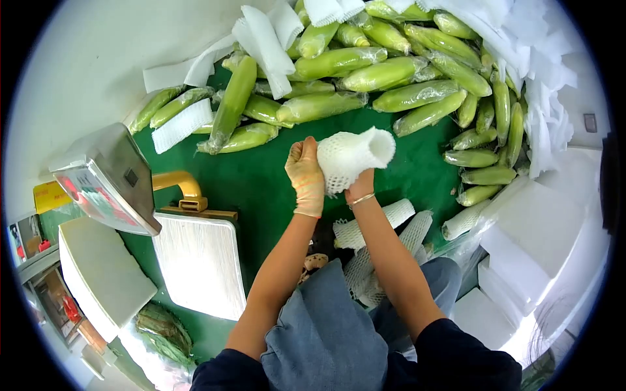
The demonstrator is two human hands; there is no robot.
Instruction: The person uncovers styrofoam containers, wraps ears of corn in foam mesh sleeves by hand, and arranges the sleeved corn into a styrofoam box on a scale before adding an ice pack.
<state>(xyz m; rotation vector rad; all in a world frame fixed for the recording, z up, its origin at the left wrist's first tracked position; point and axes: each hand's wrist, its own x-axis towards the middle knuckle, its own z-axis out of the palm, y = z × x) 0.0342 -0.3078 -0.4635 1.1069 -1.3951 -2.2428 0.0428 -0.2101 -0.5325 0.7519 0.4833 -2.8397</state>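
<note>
A white foam net sleeve (349,159) is held up over the green tabletop, its round open end facing right. My left hand (304,174), in a thin pale glove, is closed at the sleeve's left edge. Under the sleeve's lower right side is my right hand (362,186), bare, with a bracelet at the wrist; the sleeve hides its fingers. Whether anything is inside the sleeve cannot be seen. Beneath my right forearm lie a sleeved ear (375,223) and another foam net sleeve (415,233), close to my lap.
Plastic-wrapped corn ears (332,62) are piled along the back and right. Flat foam sleeves (264,49) lie on them, with more white foam (554,98) at right. At left stand a scale (199,264) with its display box (107,176) and a pale foam block (104,274).
</note>
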